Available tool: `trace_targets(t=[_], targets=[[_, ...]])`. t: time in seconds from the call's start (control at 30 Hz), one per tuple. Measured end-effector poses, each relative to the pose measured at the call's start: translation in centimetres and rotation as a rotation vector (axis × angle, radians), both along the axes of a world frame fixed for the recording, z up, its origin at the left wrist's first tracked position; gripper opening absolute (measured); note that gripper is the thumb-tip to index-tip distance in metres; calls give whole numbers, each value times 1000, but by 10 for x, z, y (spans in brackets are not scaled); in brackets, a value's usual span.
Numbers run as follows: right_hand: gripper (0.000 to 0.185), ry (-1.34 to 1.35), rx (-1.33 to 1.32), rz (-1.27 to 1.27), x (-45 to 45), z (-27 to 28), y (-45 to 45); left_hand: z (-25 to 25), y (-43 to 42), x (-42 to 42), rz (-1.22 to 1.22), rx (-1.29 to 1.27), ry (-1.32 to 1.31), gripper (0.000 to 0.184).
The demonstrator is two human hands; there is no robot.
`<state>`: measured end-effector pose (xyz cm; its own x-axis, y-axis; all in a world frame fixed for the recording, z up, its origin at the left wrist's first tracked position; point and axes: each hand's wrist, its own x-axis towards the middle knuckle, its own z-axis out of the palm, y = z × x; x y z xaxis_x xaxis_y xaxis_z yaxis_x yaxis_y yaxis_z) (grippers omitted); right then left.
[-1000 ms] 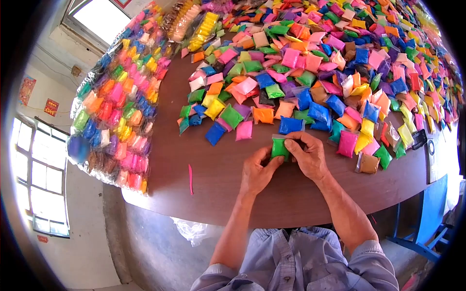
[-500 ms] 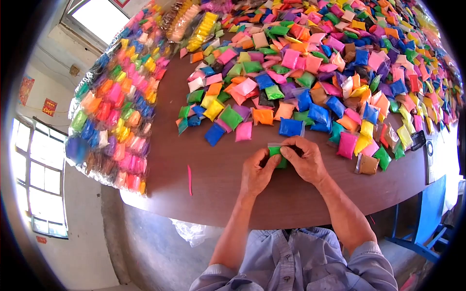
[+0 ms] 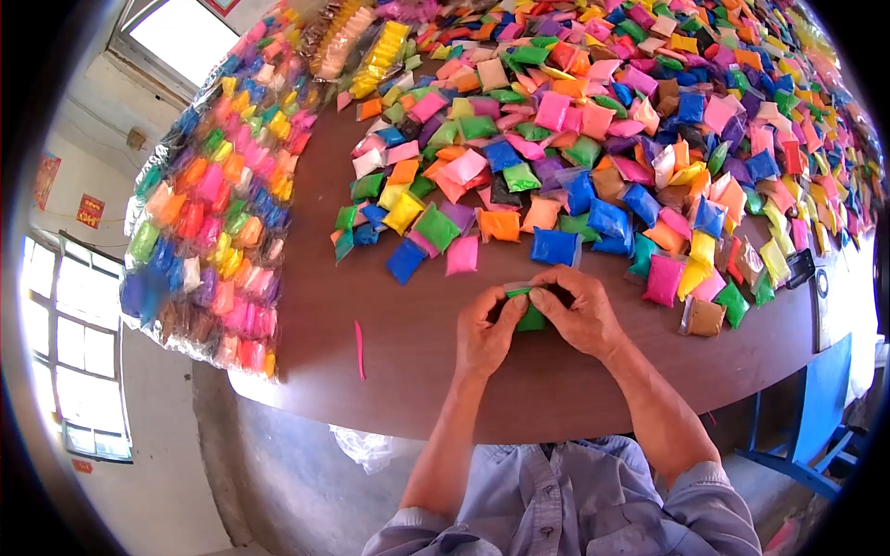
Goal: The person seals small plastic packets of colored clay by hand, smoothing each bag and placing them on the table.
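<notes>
Head view: we've just drawn the green packet point(image 3: 531, 320) nearer the tabletop's point(image 3: 417, 361) near edge, left hand point(image 3: 484, 335) and right hand point(image 3: 586, 313) pinching its top, thumbs close together; our grip now looks centred there. Pink stick point(image 3: 360, 350) lies leftward.

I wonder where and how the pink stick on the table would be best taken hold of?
I would pinch the pink stick near its middle from above, fingers on its two long sides, probably with the left hand once free of the green packet. The stick is thin and lies flat, with bare table along both sides.
</notes>
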<state>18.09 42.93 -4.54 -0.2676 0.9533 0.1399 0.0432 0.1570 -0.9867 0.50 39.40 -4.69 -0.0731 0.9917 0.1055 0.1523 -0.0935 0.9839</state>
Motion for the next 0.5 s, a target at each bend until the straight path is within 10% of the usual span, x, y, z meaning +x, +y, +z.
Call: trace_targets(t=[0.5], targets=[[23,-133,149,4,-1,-2,1,3,-2,-1,95,-36,-123,23]])
